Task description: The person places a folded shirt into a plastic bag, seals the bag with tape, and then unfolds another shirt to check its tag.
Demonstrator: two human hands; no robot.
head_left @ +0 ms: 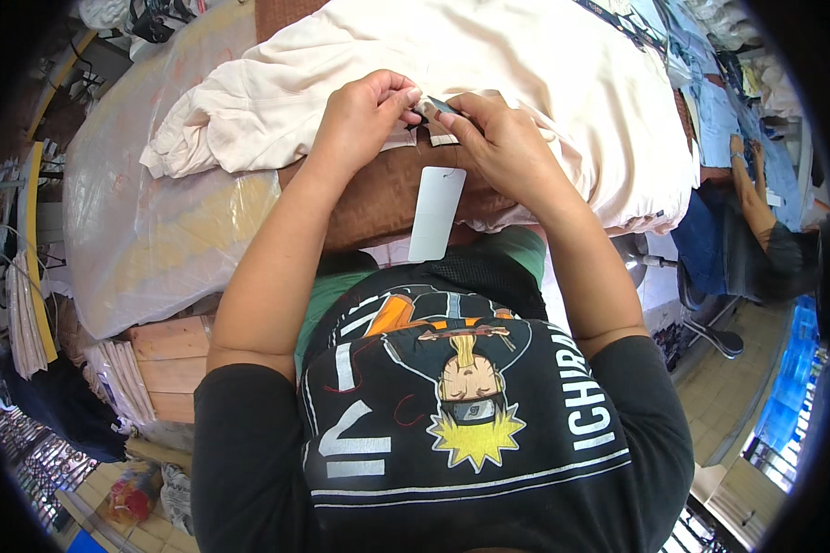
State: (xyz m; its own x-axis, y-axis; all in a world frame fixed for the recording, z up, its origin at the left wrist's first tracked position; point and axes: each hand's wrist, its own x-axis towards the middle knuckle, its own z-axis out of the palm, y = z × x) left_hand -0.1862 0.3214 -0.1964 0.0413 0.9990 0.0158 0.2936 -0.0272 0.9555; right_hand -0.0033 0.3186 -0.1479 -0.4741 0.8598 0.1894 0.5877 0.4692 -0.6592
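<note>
A cream garment lies spread over the work surface in front of me. My left hand is closed in a pinch on an edge of the cream fabric near the garment's front. Right beside it, my right hand is closed around a small dark, bluish tool, mostly hidden by my fingers; its exact kind I cannot make out. The two hands nearly touch at the fingertips. Just below them hangs a white card tag with a small hole and a thin string at its top.
Brown cloth covers the surface under the garment. Clear plastic sheeting wraps the left part, above wooden boards. At the right, another person's arms reach over light blue cloth. A dark stool stands below.
</note>
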